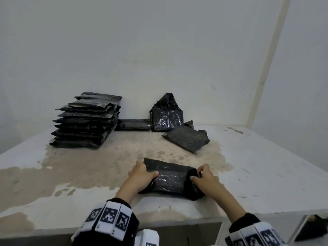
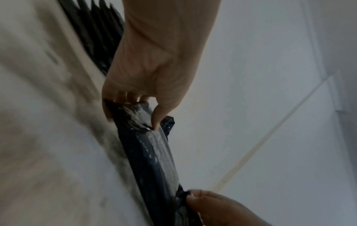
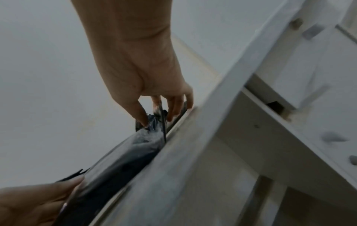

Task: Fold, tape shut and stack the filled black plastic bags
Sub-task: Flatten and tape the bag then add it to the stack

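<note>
A filled black plastic bag (image 1: 170, 178) lies flat near the table's front edge, between both hands. My left hand (image 1: 142, 174) grips its left end, thumb on top and fingers wrapped round the far side; the left wrist view shows this hand (image 2: 135, 107) clamped on the bag (image 2: 152, 160). My right hand (image 1: 204, 178) pinches the loose folded plastic at the bag's right end, also seen as the right hand (image 3: 160, 113) pinching the bag (image 3: 135, 152). A tall stack of folded bags (image 1: 87, 121) stands at the back left.
The worn white table (image 1: 88, 183) has a bare brown patch across its middle. By the back wall sit a flat bag (image 1: 133, 124), an upright unfolded bag (image 1: 166, 114) and another filled bag (image 1: 186, 138). A dark object (image 1: 312, 226) lies below the table's front right.
</note>
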